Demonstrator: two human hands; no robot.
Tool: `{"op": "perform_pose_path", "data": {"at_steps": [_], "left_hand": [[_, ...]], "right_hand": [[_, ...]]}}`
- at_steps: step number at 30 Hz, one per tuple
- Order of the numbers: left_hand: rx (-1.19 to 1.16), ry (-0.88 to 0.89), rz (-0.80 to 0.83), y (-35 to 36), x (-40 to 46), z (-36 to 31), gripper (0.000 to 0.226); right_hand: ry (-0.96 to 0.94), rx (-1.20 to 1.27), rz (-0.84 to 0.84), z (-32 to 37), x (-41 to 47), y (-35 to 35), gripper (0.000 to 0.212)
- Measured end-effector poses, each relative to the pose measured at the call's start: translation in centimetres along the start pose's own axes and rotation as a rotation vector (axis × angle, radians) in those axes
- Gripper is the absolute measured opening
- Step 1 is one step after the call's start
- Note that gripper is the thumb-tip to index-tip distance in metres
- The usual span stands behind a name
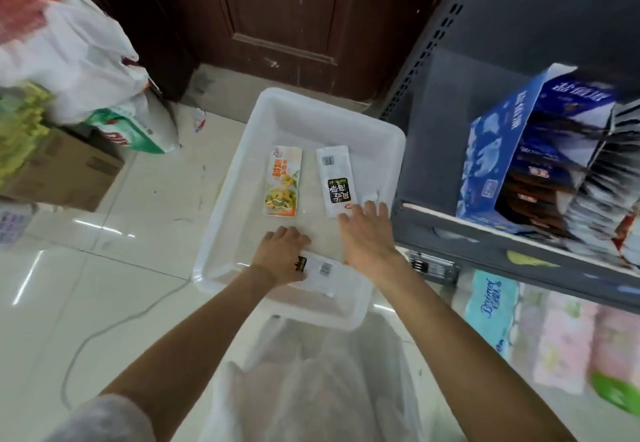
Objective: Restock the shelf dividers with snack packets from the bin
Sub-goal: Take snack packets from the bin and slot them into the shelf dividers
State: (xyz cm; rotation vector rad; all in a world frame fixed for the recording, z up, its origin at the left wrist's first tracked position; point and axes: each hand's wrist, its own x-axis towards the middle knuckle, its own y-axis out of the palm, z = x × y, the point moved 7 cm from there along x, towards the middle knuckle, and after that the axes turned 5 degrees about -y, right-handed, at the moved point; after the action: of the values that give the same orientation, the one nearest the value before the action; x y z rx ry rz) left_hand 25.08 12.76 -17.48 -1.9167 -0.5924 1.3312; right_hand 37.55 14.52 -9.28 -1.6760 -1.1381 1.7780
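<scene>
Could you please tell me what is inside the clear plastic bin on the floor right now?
The bin holds an orange packet and a white packet; the left hand grips another white packet. Anything beneath the hands is hidden.

Both bare forearms reach forward and down from the lower edge of the view, converging over the translucent bin. The left hand, back upward, sits at the bin's near side, its fingers curled under and gripping a white packet whose end projects toward the right. The right hand, also back upward, lies farther into the bin beside its right wall, fingers extended and slightly spread, their tips touching a second white packet.
</scene>
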Motion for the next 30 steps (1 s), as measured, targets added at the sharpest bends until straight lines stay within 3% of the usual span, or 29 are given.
{"op": "perform_pose_path", "data": {"at_steps": [3,6,12,15,18,20,23,26,30], "left_hand": [[0.110,0.074,-0.009,0.9,1.0,0.1,0.070],[0.141,0.116,-0.034,1.1,1.6,0.3,0.069],[0.033,0.015,-0.112,0.3,2.3,3.4,0.060],[-0.154,-0.046,-0.318,-1.8,1.9,4.8,0.044],[-0.272,-0.113,-0.458,-2.6,2.5,5.9,0.039],[-0.317,-0.133,-0.468,-2.5,3.7,6.0,0.050],[-0.341,-0.205,-0.370,-2.5,5.6,5.7,0.075],[-0.356,-0.295,-0.354,-3.1,6.6,5.4,0.093],[-0.505,-0.358,-0.403,-3.8,7.7,5.3,0.098]], "right_hand": [[0.036,-0.120,0.067,0.5,-0.5,2.0,0.055],[0.119,-0.140,0.005,0.5,0.3,3.0,0.050],[0.161,0.053,-0.372,0.7,3.9,2.3,0.022],[0.145,0.283,-0.590,0.5,5.5,1.5,0.027],[0.188,0.541,-0.731,-0.4,6.8,1.0,0.049],[0.288,0.747,-0.704,-1.2,7.6,1.7,0.061],[0.516,1.024,-0.511,-2.3,9.5,4.0,0.065],[0.679,0.914,-0.355,-2.5,11.0,4.8,0.071],[0.764,0.887,-0.309,-2.6,12.2,4.1,0.092]]}}
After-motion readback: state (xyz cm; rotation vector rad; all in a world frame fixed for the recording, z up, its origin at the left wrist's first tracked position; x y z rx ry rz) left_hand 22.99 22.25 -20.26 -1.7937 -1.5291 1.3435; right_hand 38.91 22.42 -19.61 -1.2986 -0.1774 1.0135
